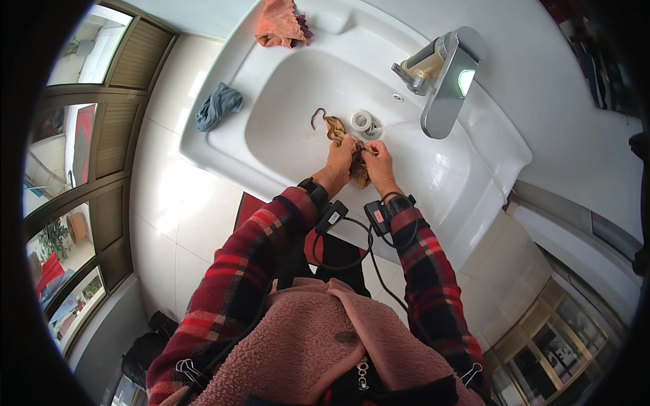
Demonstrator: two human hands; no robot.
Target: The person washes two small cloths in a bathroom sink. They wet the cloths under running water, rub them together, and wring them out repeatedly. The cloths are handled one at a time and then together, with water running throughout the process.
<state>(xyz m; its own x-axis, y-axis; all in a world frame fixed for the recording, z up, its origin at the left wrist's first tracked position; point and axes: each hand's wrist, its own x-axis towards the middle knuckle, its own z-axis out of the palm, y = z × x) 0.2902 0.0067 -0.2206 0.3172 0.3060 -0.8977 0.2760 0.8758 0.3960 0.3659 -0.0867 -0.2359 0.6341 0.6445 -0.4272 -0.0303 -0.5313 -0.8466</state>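
Note:
Both my hands are low in the basin of a white ceramic washbasin (284, 101). A wet, crumpled brown and yellowish cloth (361, 175) lies between them, with a thin dark strip (317, 117) trailing off its upper left end. My left hand (341, 161) grips the cloth from the left. Fingers of my right hand (378, 161) pinch its right side. Just above the hands sits a white round drain plug (360, 120), beside the drain opening (374, 132). Exactly what material the cloth is, I cannot tell.
A chrome faucet (449, 86) reaches over the basin from the upper right, with water seemingly running. An orange cloth (277, 25) lies on the top rim, a blue-grey cloth (218, 107) on the left rim. Black cables (373, 254) hang between my wrists.

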